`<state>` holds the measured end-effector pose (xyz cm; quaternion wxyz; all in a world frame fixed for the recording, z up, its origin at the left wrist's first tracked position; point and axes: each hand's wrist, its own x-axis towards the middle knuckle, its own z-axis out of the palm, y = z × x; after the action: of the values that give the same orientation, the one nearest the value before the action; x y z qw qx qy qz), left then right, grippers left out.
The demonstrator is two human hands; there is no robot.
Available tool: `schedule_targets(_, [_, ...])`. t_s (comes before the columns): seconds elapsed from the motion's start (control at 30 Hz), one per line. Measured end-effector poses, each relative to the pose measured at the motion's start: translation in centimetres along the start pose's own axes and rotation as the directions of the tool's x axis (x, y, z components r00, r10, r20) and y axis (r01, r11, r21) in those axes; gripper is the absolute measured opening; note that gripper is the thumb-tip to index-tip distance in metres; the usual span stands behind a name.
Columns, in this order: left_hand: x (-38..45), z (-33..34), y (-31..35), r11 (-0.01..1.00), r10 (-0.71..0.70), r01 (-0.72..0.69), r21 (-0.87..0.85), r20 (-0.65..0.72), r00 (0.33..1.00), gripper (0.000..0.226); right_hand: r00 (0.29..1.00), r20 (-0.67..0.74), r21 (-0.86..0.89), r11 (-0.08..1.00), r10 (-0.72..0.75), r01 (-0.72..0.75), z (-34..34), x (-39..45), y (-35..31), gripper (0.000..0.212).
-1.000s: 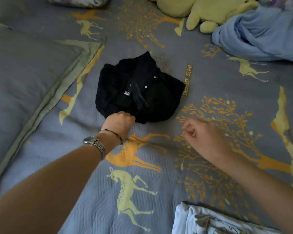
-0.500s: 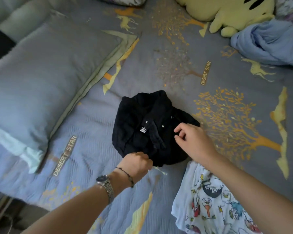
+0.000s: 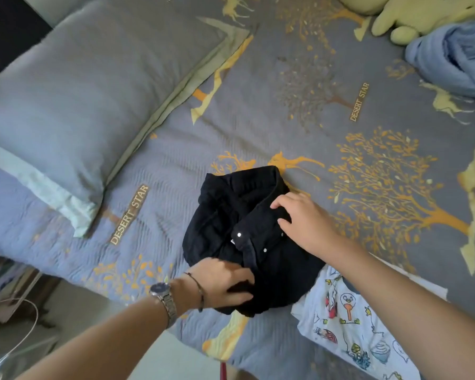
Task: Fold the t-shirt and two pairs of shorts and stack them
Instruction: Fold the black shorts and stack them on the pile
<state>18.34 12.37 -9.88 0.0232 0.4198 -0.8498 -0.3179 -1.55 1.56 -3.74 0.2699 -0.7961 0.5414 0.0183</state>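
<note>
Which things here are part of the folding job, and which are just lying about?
Job: black shorts, held by left hand and right hand; printed white garment.

Lying about: pillow, yellow plush toy, blue blanket, bedspread.

i see black shorts (image 3: 231, 215) folded into a compact, lumpy bundle on the bed, waistband turned up, silver snaps and a small tag showing near the middle. near edge bunched. just right of them and nearer me lies a white printed garment (image 3: 340, 322) with cartoon drawings, spread flat; the black bundle's right corner overlaps its top edge.
</note>
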Motion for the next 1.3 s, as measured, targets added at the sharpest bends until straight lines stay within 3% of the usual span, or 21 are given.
schedule_targets(0.13, [3.7,-3.6,-3.3,0.987,-0.114,0.140,0.076,-0.278,0.954,0.025,0.993,0.114,-0.142,0.988,-0.036,0.053,0.3,1.6,0.0,0.051])
schedule_targets(0.2, [5.7,-5.6,-5.0,0.950,-0.247,0.291,0.113,-0.298,0.922,0.031,0.986,0.161,-0.193,0.978,-0.042,0.073,0.3,2.6,0.0,0.061])
schedule_targets(0.27, [7.4,-6.7,-6.8,0.896,-0.379,0.405,0.185,-0.161,0.912,0.038,0.979,0.196,-0.250,0.962,-0.061,0.110,0.4,3.7,0.0,0.066])
schedule_targets(0.37, [9.2,-7.5,-9.4,0.831,-0.455,0.405,0.381,0.048,0.889,0.064,0.973,0.225,-0.294,0.948,-0.053,0.120,0.8,4.8,0.3,0.058])
schedule_targets(0.47, [10.2,-8.0,-10.8,0.789,-0.508,0.409,0.458,0.114,0.854,0.079,0.967,0.255,-0.327,0.939,-0.026,0.111,0.5,5.3,1.1,0.042])
schedule_targets(0.53, [10.2,-8.6,-11.0,0.775,-0.481,0.359,0.520,0.116,0.869,0.073,0.965,0.260,-0.313,0.947,0.017,0.068,0.0,5.1,1.4,0.045])
schedule_targets(0.63, [9.4,-9.2,-11.1,0.807,-0.404,0.276,0.523,0.148,0.903,0.048,0.957,0.275,-0.310,0.951,0.095,-0.005,-1.0,4.4,1.9,0.056])
schedule_targets(0.73, [7.6,-9.7,-10.9,0.903,-0.269,0.247,0.350,0.016,0.963,0.025,0.956,0.234,-0.282,0.953,0.176,-0.106,-1.7,3.3,2.1,0.057])
schedule_targets(0.83, [4.7,-9.9,-10.7,0.960,-0.081,0.102,0.262,-0.091,0.993,0.018,0.959,0.175,-0.273,0.947,0.223,-0.170,-2.2,2.1,2.4,0.049])
schedule_targets(1.0, [-0.5,-10.4,-10.2,0.986,-0.126,0.134,0.102,-0.080,0.989,0.015,0.954,0.176,-0.204,0.957,0.241,-0.204,-1.8,0.1,5.0,0.027])
schedule_targets(1.1, [-3.0,-10.5,-10.6,0.965,-0.256,0.259,0.047,-0.054,0.965,0.030,0.927,0.236,-0.221,0.945,0.290,-0.239,-1.1,-1.2,5.9,0.068])
schedule_targets(1.2, [-3.2,-9.9,-10.1,0.898,-0.433,0.435,0.066,-0.050,0.900,0.048,0.931,0.253,-0.244,0.949,0.262,-0.201,0.0,-1.9,6.0,0.100])
schedule_targets(1.3, [-1.7,-9.4,-8.7,0.824,-0.553,0.566,0.029,-0.172,0.815,0.025,0.944,0.242,-0.217,0.961,0.225,-0.173,0.3,-2.0,5.4,0.125])
